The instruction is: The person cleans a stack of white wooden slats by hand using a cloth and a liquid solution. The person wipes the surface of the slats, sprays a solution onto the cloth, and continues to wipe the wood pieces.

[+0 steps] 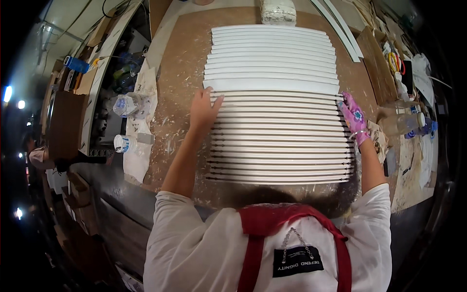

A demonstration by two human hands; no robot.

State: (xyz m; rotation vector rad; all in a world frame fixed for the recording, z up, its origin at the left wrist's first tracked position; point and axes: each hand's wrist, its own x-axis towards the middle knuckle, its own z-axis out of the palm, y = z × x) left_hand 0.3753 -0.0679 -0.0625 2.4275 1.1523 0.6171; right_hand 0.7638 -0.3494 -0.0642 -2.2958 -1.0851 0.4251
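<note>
Two groups of long white slats lie crosswise before me. Those in the far group [272,56] overlap like shingles, with their plain broad faces showing. The near group [282,138] shows narrow edges and small dark fittings at both ends. My bare left hand [204,109] rests at the left ends where the groups meet, index finger and thumb apart and touching slats. At the opposite ends is my right hand [356,117], in a pink flowered glove, its fingers stretched along the slat ends. Neither hand visibly closes round a slat; the undersides of the fingers are hidden.
The brown worktable [177,63] is flecked with white. A wrapped white block [278,12] stands at the far edge, near loose white strips [340,29]. Clear plastic bottles [131,105] and a white tub [122,143] stand left; a jar [401,123] lies right.
</note>
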